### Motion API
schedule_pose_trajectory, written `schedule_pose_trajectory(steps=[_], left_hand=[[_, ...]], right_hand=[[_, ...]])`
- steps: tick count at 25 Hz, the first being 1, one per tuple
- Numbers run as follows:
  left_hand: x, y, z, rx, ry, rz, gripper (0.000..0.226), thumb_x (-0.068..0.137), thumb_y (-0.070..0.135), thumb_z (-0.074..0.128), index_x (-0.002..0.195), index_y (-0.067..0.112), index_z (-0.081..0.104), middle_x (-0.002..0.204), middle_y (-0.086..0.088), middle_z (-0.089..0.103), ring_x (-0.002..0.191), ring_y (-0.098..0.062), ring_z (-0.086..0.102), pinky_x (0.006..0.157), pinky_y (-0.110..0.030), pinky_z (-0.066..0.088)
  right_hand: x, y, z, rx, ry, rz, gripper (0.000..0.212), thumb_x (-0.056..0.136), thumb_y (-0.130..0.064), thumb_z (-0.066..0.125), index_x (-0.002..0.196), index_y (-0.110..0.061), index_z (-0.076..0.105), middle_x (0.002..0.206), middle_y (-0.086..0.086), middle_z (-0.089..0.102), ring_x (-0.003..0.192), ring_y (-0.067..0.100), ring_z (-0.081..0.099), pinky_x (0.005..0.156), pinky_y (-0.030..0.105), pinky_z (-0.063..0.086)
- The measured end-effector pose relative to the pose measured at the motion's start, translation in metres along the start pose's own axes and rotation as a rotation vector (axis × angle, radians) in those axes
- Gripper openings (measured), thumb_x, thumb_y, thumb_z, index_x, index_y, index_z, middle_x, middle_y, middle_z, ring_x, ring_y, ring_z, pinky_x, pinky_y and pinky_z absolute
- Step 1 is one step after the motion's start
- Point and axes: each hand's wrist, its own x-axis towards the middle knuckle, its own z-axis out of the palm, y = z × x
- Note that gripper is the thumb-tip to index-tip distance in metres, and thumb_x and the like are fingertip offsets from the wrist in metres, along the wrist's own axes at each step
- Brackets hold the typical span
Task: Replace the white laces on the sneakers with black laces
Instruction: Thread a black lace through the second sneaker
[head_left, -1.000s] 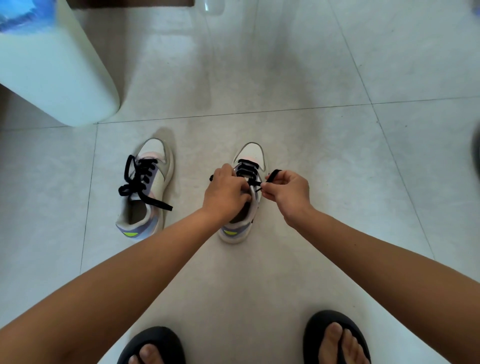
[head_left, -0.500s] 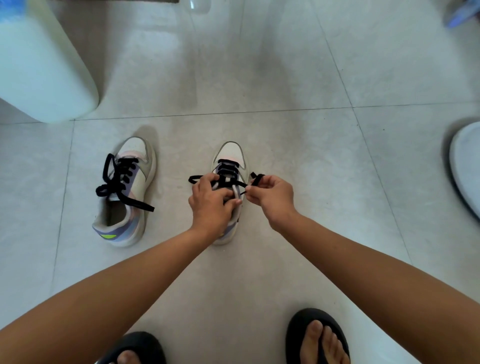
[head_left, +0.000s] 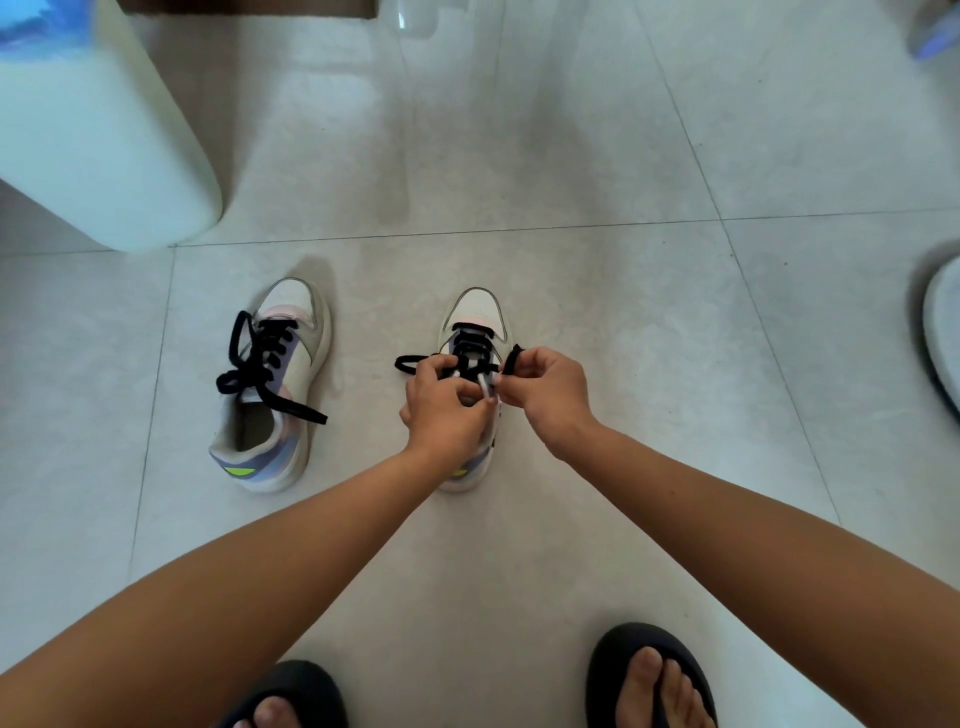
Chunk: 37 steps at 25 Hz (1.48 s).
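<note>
Two white sneakers with purple and pink panels stand on the tiled floor, toes pointing away from me. The left sneaker (head_left: 283, 384) carries a black lace (head_left: 260, 364) with its loose ends lying across and beside it. Over the right sneaker (head_left: 475, 317) both my hands work. My left hand (head_left: 441, 410) covers the tongue and grips one end of that shoe's black lace (head_left: 470, 340), which sticks out to the left. My right hand (head_left: 545, 395) pinches the other end at the shoe's right side. The rear eyelets are hidden under my hands.
A large pale container (head_left: 98, 140) stands at the upper left. A white rounded object (head_left: 943, 338) shows at the right edge. My feet in black sandals (head_left: 649, 675) are at the bottom. A clear object (head_left: 415, 18) sits at the top edge.
The view shifted slightly. My hands stayed over the right sneaker, and the left lace end now sticks out further from under my left hand.
</note>
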Motion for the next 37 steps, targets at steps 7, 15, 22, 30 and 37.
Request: schedule_pose_trajectory(steps=[7, 15, 22, 30, 37], left_hand=[[0.022, -0.008, -0.011, -0.04, -0.053, 0.1, 0.011, 0.085, 0.022, 0.068, 0.091, 0.016, 0.075, 0.111, 0.004, 0.041, 0.12, -0.021, 0.042, 0.105, -0.042, 0.035], [0.007, -0.008, -0.006, 0.272, 0.06, 0.225, 0.014, 0.087, 0.025, 0.063, 0.093, 0.018, 0.072, 0.123, -0.004, 0.044, 0.118, -0.024, 0.036, 0.094, -0.035, 0.032], [0.005, 0.001, -0.012, 0.108, -0.126, 0.235, 0.009, 0.09, 0.011, 0.056, 0.09, 0.005, 0.063, 0.102, -0.003, 0.036, 0.105, -0.022, 0.041, 0.09, -0.019, 0.031], [-0.055, -0.081, -0.097, 0.645, -0.436, 0.312, 0.015, 0.096, 0.028, 0.046, 0.081, 0.026, 0.047, 0.076, 0.007, 0.05, 0.078, -0.014, 0.052, 0.066, -0.027, 0.038], [-0.069, -0.087, -0.107, 1.474, -0.78, 0.073, 0.03, 0.093, 0.008, 0.046, 0.12, 0.014, 0.057, 0.123, -0.001, 0.059, 0.113, -0.022, 0.059, 0.088, -0.027, 0.045]], right_hand=[[-0.005, 0.005, -0.001, 0.122, -0.052, 0.137, 0.014, 0.079, -0.001, 0.072, 0.077, -0.012, 0.063, 0.072, 0.001, 0.062, 0.066, 0.009, 0.056, 0.061, 0.016, 0.044], [-0.009, 0.012, -0.003, 0.245, -0.122, 0.308, 0.026, 0.084, -0.007, 0.067, 0.108, -0.009, 0.059, 0.085, 0.0, 0.059, 0.072, 0.008, 0.054, 0.063, 0.022, 0.041], [-0.019, 0.033, 0.005, -0.164, -0.008, 0.082, 0.032, 0.08, -0.009, 0.066, 0.091, -0.017, 0.037, 0.073, -0.001, 0.041, 0.061, 0.012, 0.038, 0.055, 0.022, 0.037], [-0.013, 0.037, 0.0, -0.117, 0.136, 0.209, 0.031, 0.076, -0.011, 0.065, 0.091, -0.014, 0.038, 0.079, 0.0, 0.043, 0.073, 0.021, 0.048, 0.077, 0.044, 0.052], [-0.017, 0.026, -0.01, 0.009, -0.019, 0.317, 0.048, 0.084, -0.011, 0.066, 0.118, -0.018, 0.032, 0.089, 0.007, 0.051, 0.071, 0.015, 0.055, 0.056, 0.028, 0.05]])
